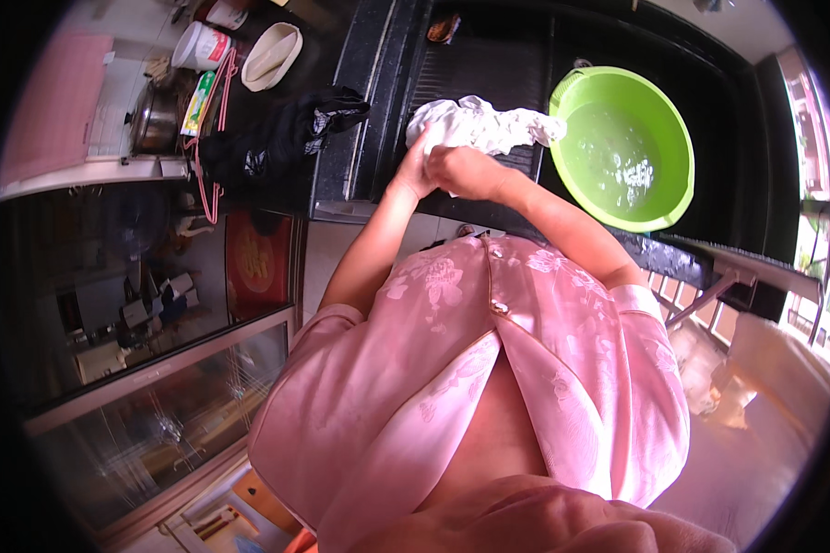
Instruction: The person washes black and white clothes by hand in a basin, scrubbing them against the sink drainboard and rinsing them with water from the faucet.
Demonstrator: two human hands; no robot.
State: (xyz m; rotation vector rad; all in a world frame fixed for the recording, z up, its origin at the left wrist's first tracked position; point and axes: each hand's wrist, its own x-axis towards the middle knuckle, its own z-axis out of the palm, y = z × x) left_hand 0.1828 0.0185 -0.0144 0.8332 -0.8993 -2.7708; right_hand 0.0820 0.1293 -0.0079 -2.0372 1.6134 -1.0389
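Note:
A bunched, wet-looking white cloth [481, 128] lies on the ribbed washboard surface [487, 76] of a black sink. My left hand [416, 164] grips the near left end of the cloth, thumb pointing up along it. Pressed close beside it, my right hand [465, 171] is curled into a fist at the cloth's near edge, and a bit of white shows below the fist. The cloth's right end touches the rim of a lime-green plastic basin [560, 169], which holds cloudy water. Both hands' fingers are partly hidden.
On the dark counter at left lie a black garment [277, 138], pink clothes hangers [199, 173], a green-and-yellow tube [197, 104] and a cream oval dish [272, 57]. A metal pot [153, 124] and white tub [200, 47] stand behind. A small brown wrapper [444, 29] lies beyond the washboard.

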